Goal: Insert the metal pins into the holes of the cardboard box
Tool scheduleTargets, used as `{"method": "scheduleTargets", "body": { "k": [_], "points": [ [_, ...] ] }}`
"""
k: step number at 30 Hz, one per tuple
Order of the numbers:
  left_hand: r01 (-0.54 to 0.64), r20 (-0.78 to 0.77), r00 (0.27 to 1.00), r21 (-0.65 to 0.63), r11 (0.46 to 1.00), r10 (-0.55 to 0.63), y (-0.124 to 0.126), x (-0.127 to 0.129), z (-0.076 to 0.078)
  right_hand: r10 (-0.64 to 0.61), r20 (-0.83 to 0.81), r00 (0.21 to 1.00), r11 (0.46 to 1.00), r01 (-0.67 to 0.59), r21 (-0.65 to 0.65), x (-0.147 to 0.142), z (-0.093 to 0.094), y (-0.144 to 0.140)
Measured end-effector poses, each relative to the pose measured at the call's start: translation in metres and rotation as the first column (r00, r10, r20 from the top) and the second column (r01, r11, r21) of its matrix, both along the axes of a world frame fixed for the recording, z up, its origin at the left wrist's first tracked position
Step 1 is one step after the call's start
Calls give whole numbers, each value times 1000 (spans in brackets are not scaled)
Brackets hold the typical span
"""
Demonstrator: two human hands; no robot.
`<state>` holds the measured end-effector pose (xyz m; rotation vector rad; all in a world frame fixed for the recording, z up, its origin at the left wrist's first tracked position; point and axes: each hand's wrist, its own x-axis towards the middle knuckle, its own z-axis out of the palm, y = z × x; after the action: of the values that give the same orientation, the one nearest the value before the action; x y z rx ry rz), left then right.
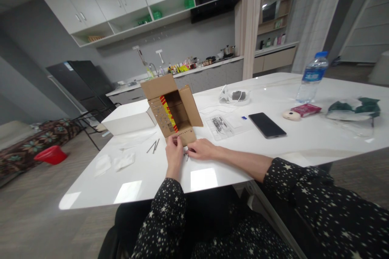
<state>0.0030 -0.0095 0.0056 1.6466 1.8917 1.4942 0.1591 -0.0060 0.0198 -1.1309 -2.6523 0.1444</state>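
Note:
An open cardboard box (161,116) with a red and yellow strip on it stands tilted on the white table. Its front flap (189,136) carries a row of small dark spots. My left hand (174,151) is closed on the near edge of that flap, fingers bent over it. Beside it, my right hand (202,149) is closed at the flap's lower right corner; whatever is between its fingertips is too small to make out. Small dark metal pieces (186,154) lie between my hands. Left of the box are a few thin metal rods (154,146).
A white box (129,118) and crumpled tissues (124,162) are on the left. Rightward lie a clear plastic packet (220,126), a black phone (267,125), a pink pack (306,109), a water bottle (312,79) and a green mask-like item (354,109). A white cable runs behind the packet.

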Motion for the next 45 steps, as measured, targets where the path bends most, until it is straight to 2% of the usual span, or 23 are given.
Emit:
{"method": "scheduleTargets", "body": {
  "k": [9,13,20,28,45],
  "points": [
    [-44,-43,998,-19,999,43,-1,2,3,16,-29,999,1000,-16,-5,2,-1,1],
    [-20,-30,999,-15,1000,19,0,2,1,6,-10,1000,1000,-7,-19,2,-2,1],
    [-10,8,1000,51,999,10,0,3,1,1,9,1000,1000,-1,-12,3,1,0],
    [-75,57,996,162,984,66,-2,4,4,-13,0,1000,1000,13,-18,3,3,-2],
    [-56,29,998,143,988,53,-2,4,3,-9,25,1000,1000,10,-20,2,2,-1]
  ]
}}
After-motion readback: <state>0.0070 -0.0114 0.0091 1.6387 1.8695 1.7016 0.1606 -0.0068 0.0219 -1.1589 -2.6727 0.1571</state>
